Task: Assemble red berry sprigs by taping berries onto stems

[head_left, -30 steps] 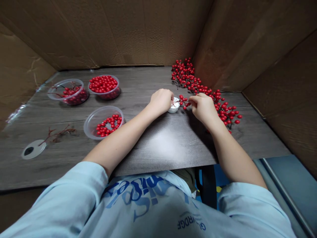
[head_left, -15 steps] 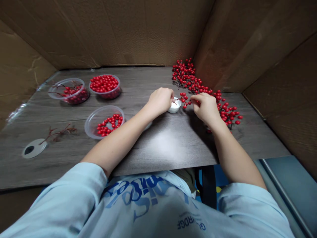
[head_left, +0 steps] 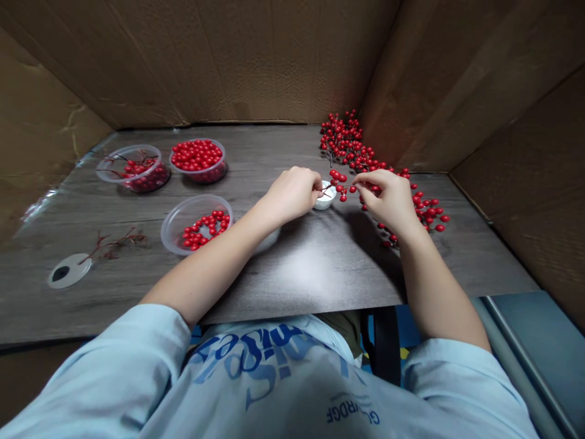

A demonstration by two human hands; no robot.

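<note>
My left hand (head_left: pixel 299 190) is closed in a pinch on the stem of a red berry sprig (head_left: pixel 339 178), just over a small white cup (head_left: pixel 324 200). From the right, my right hand (head_left: pixel 384 194) pinches at the sprig's other side, thumb and forefinger together by a berry on a thin stem. What exactly lies between those fingertips is too small to make out. Beyond the right hand, a long heap of red berry branches (head_left: pixel 342 137) runs along the table.
Three clear plastic tubs stand at the left: one with berries and twigs (head_left: pixel 153 177), one full of berries (head_left: pixel 201 164), one partly filled (head_left: pixel 171 228). A bare twig (head_left: pixel 114 244) touches a flat white disc (head_left: pixel 70 271) with a black spot. Cardboard walls (head_left: pixel 251 61) enclose the table.
The view has shifted slightly, so the table things sit a little farther right. Both hands keep their pinch at the berry sprig, with the right hand turned slightly.
</note>
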